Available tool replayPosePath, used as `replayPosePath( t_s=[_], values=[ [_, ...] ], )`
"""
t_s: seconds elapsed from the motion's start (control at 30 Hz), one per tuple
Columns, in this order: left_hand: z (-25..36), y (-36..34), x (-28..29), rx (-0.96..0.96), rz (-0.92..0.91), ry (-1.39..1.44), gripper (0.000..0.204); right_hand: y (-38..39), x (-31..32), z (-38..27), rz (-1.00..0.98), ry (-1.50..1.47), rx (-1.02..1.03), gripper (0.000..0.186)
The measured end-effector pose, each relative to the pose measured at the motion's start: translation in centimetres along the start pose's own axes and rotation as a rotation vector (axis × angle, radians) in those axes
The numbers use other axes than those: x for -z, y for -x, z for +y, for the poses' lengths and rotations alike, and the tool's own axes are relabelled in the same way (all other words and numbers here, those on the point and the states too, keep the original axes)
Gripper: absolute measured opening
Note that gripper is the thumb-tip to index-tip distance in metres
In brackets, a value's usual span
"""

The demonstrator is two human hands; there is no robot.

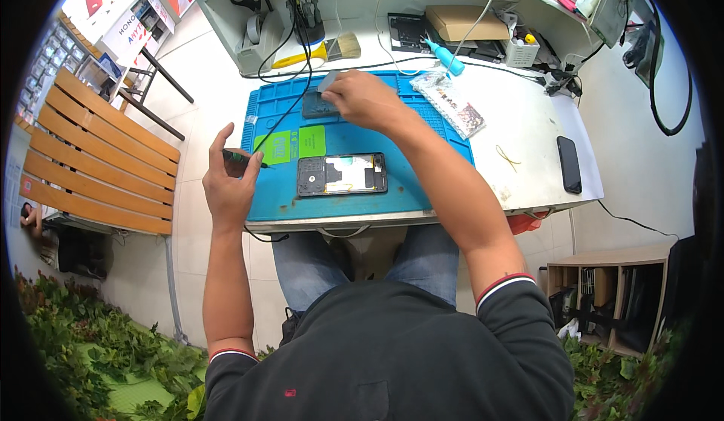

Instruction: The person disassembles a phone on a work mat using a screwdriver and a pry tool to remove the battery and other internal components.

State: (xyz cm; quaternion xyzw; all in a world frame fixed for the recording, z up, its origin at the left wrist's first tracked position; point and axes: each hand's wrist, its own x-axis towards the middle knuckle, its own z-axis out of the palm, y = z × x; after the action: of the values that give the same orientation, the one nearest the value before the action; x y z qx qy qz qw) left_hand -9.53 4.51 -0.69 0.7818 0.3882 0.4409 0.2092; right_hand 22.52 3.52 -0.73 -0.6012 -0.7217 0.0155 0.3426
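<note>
My left hand (pixel 232 180) holds a dark green-and-black tool (pixel 238 161), probably a screwdriver, at the left edge of the blue mat (pixel 274 199). My right hand (pixel 362 98) pinches a small pale translucent piece (pixel 326 82) over a dark rectangular phone part (pixel 313 107) at the back of the mat. An opened phone (pixel 342 174) with exposed insides lies on the mat between and below my hands. Two green cards (pixel 311 142) lie just behind it, and a black cable runs across the mat near my left hand.
A bubble-wrap packet (pixel 452 108), blue bottle (pixel 445 55), yellow-handled brush (pixel 339 48), cardboard box (pixel 467 23) and small white basket (pixel 520 54) are toward the back. A black phone (pixel 568 165) lies at right. A slatted wooden bench (pixel 98 165) stands at left, a small shelf (pixel 603 293) at lower right.
</note>
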Motion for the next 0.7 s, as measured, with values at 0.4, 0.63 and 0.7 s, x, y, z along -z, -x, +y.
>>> replayPosePath(
  t_s=[0.4,0.63,0.7],
  values=[
    [6.9,-0.8,-7.9,-0.152,-0.263,0.37,0.077,14.2,6.0,-1.1,-0.287,-0.217,-0.222,0.06],
    [7.9,-0.3,-11.6,-0.269,-0.362,0.327,0.078,14.7,5.3,-0.7,-0.241,-0.223,-0.215,0.063],
    [8.0,-0.2,-11.7,-0.238,-0.35,0.328,0.074,14.8,5.2,-0.6,-0.236,-0.217,-0.204,0.063]
  ],
)
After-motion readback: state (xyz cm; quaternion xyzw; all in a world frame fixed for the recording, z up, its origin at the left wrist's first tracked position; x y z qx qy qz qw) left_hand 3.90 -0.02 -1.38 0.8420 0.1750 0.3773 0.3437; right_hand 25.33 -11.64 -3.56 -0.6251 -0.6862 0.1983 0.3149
